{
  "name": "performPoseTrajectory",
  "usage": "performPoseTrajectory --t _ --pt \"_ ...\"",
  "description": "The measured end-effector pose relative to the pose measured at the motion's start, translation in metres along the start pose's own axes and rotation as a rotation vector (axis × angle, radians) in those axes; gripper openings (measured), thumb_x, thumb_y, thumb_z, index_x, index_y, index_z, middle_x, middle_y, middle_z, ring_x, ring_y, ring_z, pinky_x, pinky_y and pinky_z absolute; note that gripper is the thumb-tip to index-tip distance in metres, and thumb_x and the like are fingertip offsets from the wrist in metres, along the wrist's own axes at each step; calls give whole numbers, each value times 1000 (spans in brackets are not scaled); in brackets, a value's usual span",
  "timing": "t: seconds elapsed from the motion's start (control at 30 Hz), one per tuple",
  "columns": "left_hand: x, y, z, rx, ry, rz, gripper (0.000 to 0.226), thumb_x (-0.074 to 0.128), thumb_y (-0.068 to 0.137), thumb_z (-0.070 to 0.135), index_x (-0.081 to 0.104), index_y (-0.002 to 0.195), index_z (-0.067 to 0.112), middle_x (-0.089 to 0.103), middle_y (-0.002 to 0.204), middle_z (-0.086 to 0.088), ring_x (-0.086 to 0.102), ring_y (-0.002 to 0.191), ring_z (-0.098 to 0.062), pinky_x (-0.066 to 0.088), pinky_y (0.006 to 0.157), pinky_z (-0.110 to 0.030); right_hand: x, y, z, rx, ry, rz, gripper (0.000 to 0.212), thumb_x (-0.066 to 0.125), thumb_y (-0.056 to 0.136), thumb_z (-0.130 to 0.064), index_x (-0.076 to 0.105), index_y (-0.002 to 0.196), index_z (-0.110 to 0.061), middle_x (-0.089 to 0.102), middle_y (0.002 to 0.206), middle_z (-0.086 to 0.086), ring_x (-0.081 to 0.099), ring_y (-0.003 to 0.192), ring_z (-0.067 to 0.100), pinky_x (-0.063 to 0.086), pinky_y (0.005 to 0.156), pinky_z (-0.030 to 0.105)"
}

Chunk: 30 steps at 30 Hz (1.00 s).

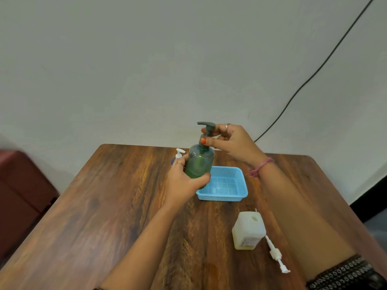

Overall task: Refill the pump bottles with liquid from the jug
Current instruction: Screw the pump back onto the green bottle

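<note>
A green translucent pump bottle [200, 162] is held up above the table, over the left edge of a blue basket. My left hand [184, 181] grips its body from the left. My right hand [228, 141] pinches the dark grey pump collar at the neck, with the pump head sticking out to the left. Nearer to me stands a white square jug [248, 231] with its mouth open. A white pump with its tube [275, 253] lies on the table to the jug's right. A small bottle with a white pump [179, 154] stands behind my left hand, mostly hidden.
The blue mesh basket [226, 193] sits at the middle of the wooden table [104, 206]. A black cable [314, 74] runs down the wall at the back right. A dark red seat [18, 195] stands to the left of the table.
</note>
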State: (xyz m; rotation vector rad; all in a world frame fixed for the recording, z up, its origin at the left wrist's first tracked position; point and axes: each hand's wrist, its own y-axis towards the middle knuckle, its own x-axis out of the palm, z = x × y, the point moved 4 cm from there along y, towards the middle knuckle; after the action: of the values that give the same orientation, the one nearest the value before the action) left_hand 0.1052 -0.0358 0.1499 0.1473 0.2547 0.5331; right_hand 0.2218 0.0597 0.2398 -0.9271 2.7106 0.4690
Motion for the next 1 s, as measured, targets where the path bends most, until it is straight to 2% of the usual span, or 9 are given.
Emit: performPoseTrajectory --t 0.07,0.17,0.3,0.4,0.47,0.57,0.83,0.9,1.0 --pt "0 0 2 -1 -3 7 56 84 66 16 58 115 23 60 100 18 55 86 19 47 64 -4 -1 -2 -2 -1 -32 1 23 76 81 -23 72 103 -20 75 88 -9 47 65 21 54 86 42" --pt "0 -1 5 -3 14 26 58 85 65 21 57 115 26 60 100 20 54 88 19 50 66 -8 -2 -4 -5 -19 -78 32 23 76 81 -26 73 104 -19 74 87 -10 38 53 12 50 68 29" --pt "0 -4 8 1 21 36 56 84 64 22 56 111 31 59 100 20 54 89 19 51 66 -10 1 -8 -2 -32 -85 121 29 79 76 -31 72 101 -17 72 92 -3 38 52 11 41 55 22" --pt "0 -7 11 9 16 30 53 84 64 19 56 107 32 58 99 19 54 87 19 49 65 -6 0 -10 2 -23 -86 139 33 79 75 -33 71 103 -17 71 96 -3 52 65 17 47 63 20" --pt "-1 -8 12 7 -1 30 51 84 65 16 57 105 30 58 97 17 54 84 20 47 63 -4 -3 -11 4 -15 -53 74 33 76 79 -28 70 110 -18 72 103 -3 65 88 14 51 77 19" --pt "-1 -9 13 8 -11 27 51 84 66 13 60 110 22 59 97 16 54 83 21 46 62 -3 -1 -14 7 -30 -10 -19 36 72 84 -15 66 119 -14 71 113 1 65 108 13 51 93 27" --pt "-3 -17 17 11 -7 81 52 83 64 11 56 105 28 55 93 20 53 80 22 45 62 -3 14 -20 5 18 -99 259 34 84 70 -31 66 97 -21 69 91 -12 58 70 13 56 71 30" --pt "-4 -18 17 7 -15 83 53 84 64 12 58 109 23 55 94 19 53 82 21 45 62 -3 14 -20 7 61 -106 226 39 84 71 -34 64 102 -21 67 94 -12 60 78 8 56 77 29" --pt "-6 -21 19 13 -18 66 51 83 65 11 57 107 25 55 94 19 53 80 23 45 61 -2 11 -19 10 62 17 43 43 80 77 -28 63 116 -24 68 115 -7 62 110 10 51 97 37"
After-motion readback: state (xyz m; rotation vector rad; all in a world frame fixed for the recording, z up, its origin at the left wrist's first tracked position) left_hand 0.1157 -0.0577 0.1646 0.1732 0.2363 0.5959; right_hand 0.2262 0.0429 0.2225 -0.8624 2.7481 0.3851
